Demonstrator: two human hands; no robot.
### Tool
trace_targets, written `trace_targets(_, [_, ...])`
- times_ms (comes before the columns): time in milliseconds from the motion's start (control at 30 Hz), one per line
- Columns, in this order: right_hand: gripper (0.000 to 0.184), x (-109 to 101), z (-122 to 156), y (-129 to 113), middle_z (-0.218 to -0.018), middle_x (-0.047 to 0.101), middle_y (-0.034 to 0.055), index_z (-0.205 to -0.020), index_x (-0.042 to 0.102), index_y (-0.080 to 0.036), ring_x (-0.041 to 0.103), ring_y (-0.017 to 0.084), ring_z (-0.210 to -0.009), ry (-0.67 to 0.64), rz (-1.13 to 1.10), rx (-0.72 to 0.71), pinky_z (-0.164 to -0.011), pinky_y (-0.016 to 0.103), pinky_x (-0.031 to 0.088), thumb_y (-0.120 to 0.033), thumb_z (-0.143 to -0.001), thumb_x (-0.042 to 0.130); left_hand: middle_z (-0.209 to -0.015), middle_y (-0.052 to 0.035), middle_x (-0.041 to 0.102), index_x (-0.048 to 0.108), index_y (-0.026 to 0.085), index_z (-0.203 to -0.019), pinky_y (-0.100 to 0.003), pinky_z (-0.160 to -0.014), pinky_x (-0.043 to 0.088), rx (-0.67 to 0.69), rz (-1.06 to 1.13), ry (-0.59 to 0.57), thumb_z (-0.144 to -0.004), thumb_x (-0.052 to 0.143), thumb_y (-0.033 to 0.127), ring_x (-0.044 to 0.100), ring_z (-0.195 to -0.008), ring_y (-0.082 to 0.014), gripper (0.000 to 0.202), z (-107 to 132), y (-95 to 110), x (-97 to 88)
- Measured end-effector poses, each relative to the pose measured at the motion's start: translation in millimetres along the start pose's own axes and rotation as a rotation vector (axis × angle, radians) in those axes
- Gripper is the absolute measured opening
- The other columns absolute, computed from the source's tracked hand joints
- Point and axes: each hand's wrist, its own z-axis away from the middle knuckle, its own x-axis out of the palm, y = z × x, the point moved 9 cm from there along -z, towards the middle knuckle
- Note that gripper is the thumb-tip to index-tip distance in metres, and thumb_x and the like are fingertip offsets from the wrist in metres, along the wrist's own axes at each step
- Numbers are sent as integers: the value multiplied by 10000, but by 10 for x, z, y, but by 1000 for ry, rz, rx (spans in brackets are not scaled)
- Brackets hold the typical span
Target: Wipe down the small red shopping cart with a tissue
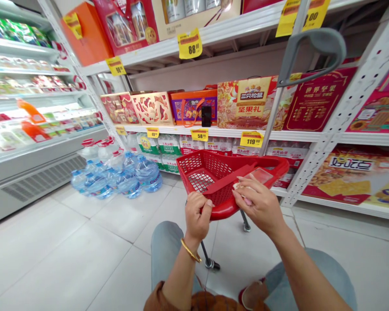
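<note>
Nearest: person's jeans legs (167, 244), knees spread either side, plus a red shoe (242, 299) on the pale tile floor (110, 263). L wrist has a gold bangle (190, 250). L hand (197, 214): fingers curled tight, clamped on near L corner of the red cart (225, 211), thumb on the R side of the fist. R hand (257, 203): fingers bent together round a small crumpled pinkish-white scrap (246, 200), mostly hidden, can't tell what; hand is over the cart's near R part. Cart is in front of knees, mesh basket up top, thin legs w/ wheels (213, 264) below.

Beyond: grey curved handle (339, 52) on a metal pole (272, 114), R of ctr; can't tell where pole ends. Big water bottles (149, 175) grouped on floor to L. Bottom shelf: wrapped packs of bottled water (170, 144). Mid shelf: gift boxes (246, 101), yellow price tags (251, 139) (49, 58, 119), black phone-like thing (206, 116) in front of orange/purple box. Top shelf: more boxes, tag 88. Far L: chiller (48, 185) w/ blurry packs.
</note>
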Motion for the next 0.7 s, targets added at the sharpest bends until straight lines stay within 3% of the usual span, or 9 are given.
trace_targets(133, [77,74,0,-251,-861,709,51,-805,670,-204,685,171,-870,0,-65,8,-989,430,504,-192,-842,604,-557,3,500,527,200,-558,-325,-669,397,-22,-20,36,-894,451,264,499,-630,-155,350,4,-32,-59])
trace_targets(300, [68,181,0,-467,-851,714,22,-801,666,-216,676,148,-847,-64,-90,-6,-1077,460,402,-219,-841,611,-571,-5,509,508,201,-560,-325,-664,408,-46,-25,24,-914,441,308,498,-635,-153,376,27,-89,-126])
trace_targets(433, [87,184,-17,-444,-809,714,1,-771,658,-222,679,145,-848,-86,-35,-25,-1126,474,324,-223,-844,611,-566,-2,503,523,199,-568,-334,-678,412,-39,7,12,-919,442,310,490,-629,-151,377,29,-115,-180])
trace_targets(700, [42,75,-18,-212,-878,730,24,-833,670,-209,683,186,-937,-37,-37,-29,-1059,465,418,-197,-832,630,-574,-3,519,570,199,-584,-354,-712,417,-19,57,-29,-898,470,293,497,-633,-158,343,7,-170,-204])
